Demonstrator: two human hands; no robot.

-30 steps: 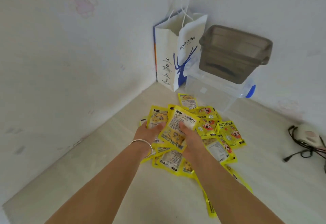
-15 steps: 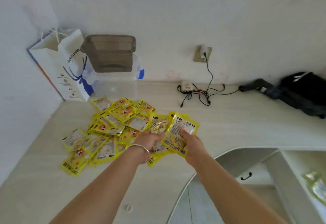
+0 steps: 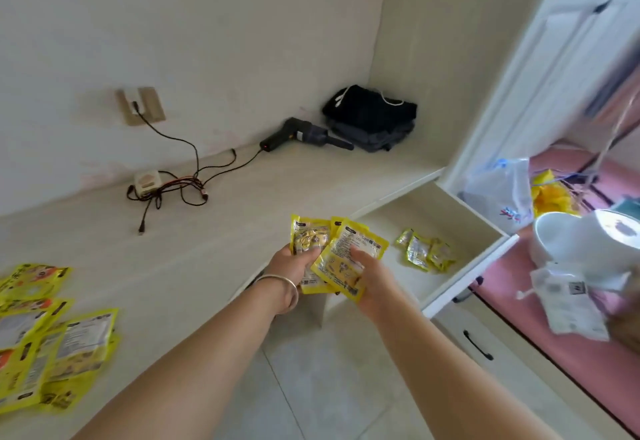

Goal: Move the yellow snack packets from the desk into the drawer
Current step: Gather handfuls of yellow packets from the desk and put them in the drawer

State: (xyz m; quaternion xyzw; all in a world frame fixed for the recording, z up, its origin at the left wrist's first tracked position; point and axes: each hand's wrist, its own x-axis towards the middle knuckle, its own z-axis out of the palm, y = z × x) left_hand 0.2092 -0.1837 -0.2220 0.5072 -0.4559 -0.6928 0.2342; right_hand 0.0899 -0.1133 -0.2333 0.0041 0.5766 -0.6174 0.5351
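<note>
A good heap of yellow packets [image 3: 45, 335] is lying at the 9 o'clock edge of the view, spread over the pale surface [image 3: 194, 252] and overlapping one another, so most of the job is, by my reckoning, waiting to be done (how many lie beyond the frame edge cannot be told). Further along, toward 11 o'clock, a tangle of cables [image 3: 169, 190] is trailing from a wall socket, well apart from the packets and playing no part.

At the centre, the left hand [image 3: 294, 266], with a bangle on its wrist, is gripping a packet or two between thumb and fingers, and the right hand [image 3: 370, 280] is pinching another batch [image 3: 343, 259] just beside it; both bundles are fanning upward, touching each other. They are hanging roughly over the near corner of the open drawer [image 3: 464, 276], not yet released.

At about 3 o'clock from the hands, a small cluster of packets [image 3: 424, 252] is already resting on the drawer floor, so at least one load is delivered. Judging from this, the task is in its early-to-middle stretch: one batch in, one in hand, the larger share remaining on the surface.
</note>
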